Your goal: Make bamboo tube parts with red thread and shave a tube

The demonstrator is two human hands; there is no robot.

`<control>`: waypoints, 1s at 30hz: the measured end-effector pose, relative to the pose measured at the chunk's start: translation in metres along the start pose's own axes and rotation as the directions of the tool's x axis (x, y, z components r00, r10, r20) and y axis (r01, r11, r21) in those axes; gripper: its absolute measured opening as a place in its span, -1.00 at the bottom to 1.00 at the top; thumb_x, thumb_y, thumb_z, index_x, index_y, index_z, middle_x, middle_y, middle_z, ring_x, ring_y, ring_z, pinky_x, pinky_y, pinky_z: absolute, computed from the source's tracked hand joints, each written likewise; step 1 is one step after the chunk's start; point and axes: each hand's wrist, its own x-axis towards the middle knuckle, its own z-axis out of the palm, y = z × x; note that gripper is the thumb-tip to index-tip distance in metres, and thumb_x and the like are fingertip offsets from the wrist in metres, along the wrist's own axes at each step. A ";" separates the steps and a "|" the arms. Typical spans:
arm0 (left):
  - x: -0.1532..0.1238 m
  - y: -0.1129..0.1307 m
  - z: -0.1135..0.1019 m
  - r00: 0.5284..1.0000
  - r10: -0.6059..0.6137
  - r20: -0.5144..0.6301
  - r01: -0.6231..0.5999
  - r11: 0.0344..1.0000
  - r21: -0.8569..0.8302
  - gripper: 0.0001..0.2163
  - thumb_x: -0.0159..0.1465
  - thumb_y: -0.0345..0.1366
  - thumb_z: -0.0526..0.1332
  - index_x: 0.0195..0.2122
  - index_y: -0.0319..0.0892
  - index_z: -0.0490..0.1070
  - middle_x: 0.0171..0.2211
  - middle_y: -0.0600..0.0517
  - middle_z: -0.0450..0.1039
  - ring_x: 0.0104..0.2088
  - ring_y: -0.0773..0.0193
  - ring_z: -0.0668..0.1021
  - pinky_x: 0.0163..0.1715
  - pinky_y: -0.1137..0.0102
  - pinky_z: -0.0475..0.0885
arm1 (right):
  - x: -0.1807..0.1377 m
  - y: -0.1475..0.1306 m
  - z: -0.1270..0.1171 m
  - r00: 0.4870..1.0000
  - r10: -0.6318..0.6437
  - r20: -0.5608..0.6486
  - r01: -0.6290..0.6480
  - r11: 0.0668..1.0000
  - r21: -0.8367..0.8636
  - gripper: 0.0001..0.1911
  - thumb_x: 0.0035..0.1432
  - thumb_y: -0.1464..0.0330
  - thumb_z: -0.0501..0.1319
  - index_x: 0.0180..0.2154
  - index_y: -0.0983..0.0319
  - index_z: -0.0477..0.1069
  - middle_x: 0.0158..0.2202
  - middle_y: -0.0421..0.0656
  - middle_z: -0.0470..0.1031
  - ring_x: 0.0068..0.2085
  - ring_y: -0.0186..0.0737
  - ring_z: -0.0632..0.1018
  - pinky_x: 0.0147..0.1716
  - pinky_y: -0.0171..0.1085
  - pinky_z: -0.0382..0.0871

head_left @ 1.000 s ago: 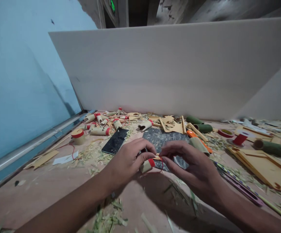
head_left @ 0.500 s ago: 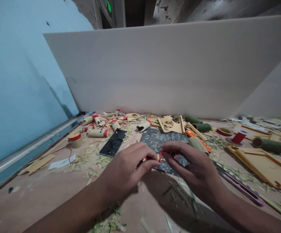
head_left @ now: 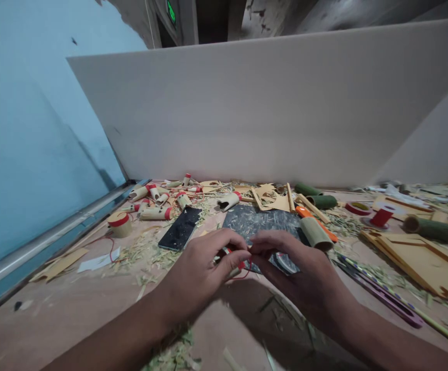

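Cord (head_left: 250,265), thin and red, was pinched between the fingertips of left hand (head_left: 206,260) and right hand (head_left: 311,265), beside a half-hidden banded tube (head_left: 241,266) (no free end could be seen); through a loosened pinch, it could be dropped.

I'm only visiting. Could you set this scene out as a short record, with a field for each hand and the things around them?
Left hand: thumb and finger pinched on a red cord
Right hand: pinched on the cord too, fingertips meeting the left's
By the left hand: red-ended tube, mostly hidden
Beyond the hands: dark mat, partly covered
Left of mat: phone, lying flat
Far right: red spool, green tube
Back: pale upright board
Surface: table scattered with shavings
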 end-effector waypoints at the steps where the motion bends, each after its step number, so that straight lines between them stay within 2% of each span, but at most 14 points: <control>1: 0.000 0.000 0.000 1.000 -0.005 -0.004 0.005 1.000 -0.003 -0.90 0.46 -0.25 0.25 -0.18 -0.09 0.54 -0.23 0.12 0.60 -0.22 0.29 0.58 -0.17 0.41 0.39 | 0.000 0.000 0.000 1.000 0.003 -0.006 -0.003 1.000 -0.005 -0.77 0.32 0.52 0.25 -0.04 0.13 0.42 -0.19 -0.21 0.65 -0.27 -0.32 0.67 -0.20 -0.37 0.58; 4: 0.000 0.001 0.002 0.999 -0.045 -0.006 0.044 0.999 -0.030 -0.89 0.45 -0.24 0.26 -0.20 -0.09 0.54 -0.28 0.13 0.58 -0.28 0.32 0.55 -0.25 0.43 0.37 | 0.000 0.001 0.000 1.000 0.017 -0.012 -0.017 1.000 -0.001 -0.79 0.32 0.52 0.25 -0.07 0.14 0.43 -0.20 -0.23 0.64 -0.28 -0.34 0.65 -0.21 -0.39 0.56; 9: -0.002 0.002 0.004 0.993 -0.115 -0.029 0.112 0.989 -0.094 -0.89 0.43 -0.22 0.27 -0.21 -0.10 0.55 -0.33 0.14 0.57 -0.33 0.34 0.53 -0.29 0.44 0.37 | 0.001 -0.001 -0.003 0.992 0.108 0.067 -0.114 0.989 0.094 -0.80 0.35 0.49 0.23 -0.06 0.12 0.46 -0.18 -0.25 0.64 -0.23 -0.36 0.65 -0.19 -0.41 0.55; 15: -0.002 0.002 0.005 0.990 -0.132 -0.055 0.124 0.984 -0.127 -0.88 0.42 -0.23 0.28 -0.23 -0.12 0.55 -0.37 0.14 0.57 -0.36 0.36 0.55 -0.34 0.46 0.38 | 0.002 -0.007 0.000 0.949 0.288 0.130 -0.315 0.886 0.339 -0.85 0.35 0.36 0.31 -0.05 0.09 0.48 -0.15 -0.24 0.66 -0.17 -0.32 0.69 -0.16 -0.38 0.59; 19: -0.004 0.002 0.007 0.992 -0.114 -0.051 0.108 0.988 -0.108 -0.87 0.43 -0.21 0.27 -0.21 -0.12 0.55 -0.34 0.12 0.59 -0.33 0.34 0.58 -0.30 0.44 0.40 | 0.001 -0.006 0.003 0.927 0.348 0.140 -0.375 0.859 0.348 -0.88 0.32 0.36 0.32 -0.10 0.11 0.50 -0.20 -0.25 0.66 -0.21 -0.33 0.69 -0.18 -0.39 0.59; 22: -0.006 0.000 0.008 0.989 -0.148 -0.029 0.142 0.978 -0.153 -0.85 0.45 -0.17 0.26 -0.18 -0.11 0.53 -0.34 0.12 0.57 -0.33 0.33 0.58 -0.31 0.44 0.41 | 0.000 -0.003 0.002 0.931 0.342 0.125 -0.364 0.881 0.302 -0.88 0.32 0.39 0.29 -0.10 0.11 0.49 -0.22 -0.27 0.66 -0.22 -0.35 0.68 -0.21 -0.42 0.58; 26: -0.006 -0.004 0.006 0.970 -0.243 0.020 0.240 0.938 -0.248 -0.80 0.46 -0.08 0.24 -0.17 -0.08 0.49 -0.36 0.12 0.52 -0.37 0.31 0.56 -0.38 0.43 0.43 | 0.001 -0.001 -0.003 0.968 0.229 0.100 -0.244 0.953 0.180 -0.73 0.32 0.45 0.28 0.02 0.08 0.44 -0.18 -0.29 0.66 -0.19 -0.38 0.67 -0.16 -0.42 0.55; 30: -0.005 -0.004 0.001 0.975 -0.217 0.039 0.220 0.956 -0.196 -0.80 0.47 -0.06 0.21 -0.14 -0.06 0.50 -0.33 0.13 0.53 -0.37 0.31 0.56 -0.38 0.43 0.44 | 0.003 -0.003 -0.006 0.983 0.147 0.108 -0.159 0.980 0.118 -0.68 0.33 0.49 0.24 0.07 0.09 0.41 -0.18 -0.30 0.66 -0.22 -0.40 0.65 -0.17 -0.44 0.53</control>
